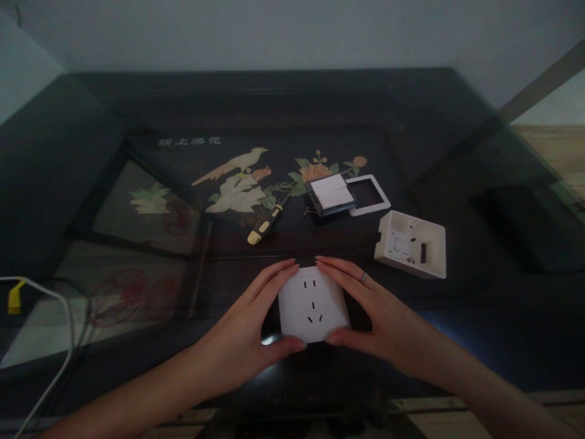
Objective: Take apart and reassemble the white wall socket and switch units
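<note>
A white wall socket (pixel 313 311) with five slots faces up near the table's front edge. My left hand (pixel 260 311) grips its left side, fingers at the far edge and thumb at the near edge. On the right side my right hand (pixel 363 299), with a ring on one finger, holds it the same way. Beyond the hands lies a screwdriver (pixel 265 225) with a yellow and black handle. A white switch panel (pixel 332 191) on a dark base partly overlaps a white frame (pixel 384 202). To the right sits an open white mounting box (pixel 436 250).
The dark glass-topped table (pixel 256 100) shows a bird-and-flower picture and reflections. A white cable (pixel 69 323) with a yellow tag (pixel 14 299) runs along the left. Small screws (pixel 307 211) lie beside the switch panel. A pale wall (pixel 274 36) stands behind the table.
</note>
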Available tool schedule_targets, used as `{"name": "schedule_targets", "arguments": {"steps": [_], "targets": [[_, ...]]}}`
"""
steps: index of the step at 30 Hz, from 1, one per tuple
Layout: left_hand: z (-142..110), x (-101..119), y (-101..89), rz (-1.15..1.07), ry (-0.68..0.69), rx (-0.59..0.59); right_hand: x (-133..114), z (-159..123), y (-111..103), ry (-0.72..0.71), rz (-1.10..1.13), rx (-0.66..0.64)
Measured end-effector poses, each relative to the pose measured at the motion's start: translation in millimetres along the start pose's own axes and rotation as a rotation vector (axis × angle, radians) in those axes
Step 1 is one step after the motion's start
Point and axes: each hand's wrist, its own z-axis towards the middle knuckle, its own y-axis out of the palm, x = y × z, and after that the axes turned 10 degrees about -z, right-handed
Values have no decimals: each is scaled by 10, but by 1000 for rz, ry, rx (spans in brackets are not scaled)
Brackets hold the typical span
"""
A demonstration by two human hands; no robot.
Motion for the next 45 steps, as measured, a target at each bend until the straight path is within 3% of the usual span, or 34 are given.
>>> {"name": "schedule_targets", "arguments": {"steps": [9,15,20,25,35,41,45], "targets": [[-4,-84,-28,127,153,-23,18,43,-49,-76,-131,10],[52,-69,-66,22,157,-25,74,43,-81,-82,44,-6],[104,-52,-186,-53,106,-16,149,21,-206,-101,186,85],[100,-80,-209,26,59,-108,89,1,-200,-69,85,-22],[86,-167,-111,88,71,-78,15,15,-57,-45,-69,-90],[125,-404,78,-3,144,-3,-30,152,158,23,-228,26],[127,-373,61,-175,248,10,-39,81,18,-35,-98,117]]}}
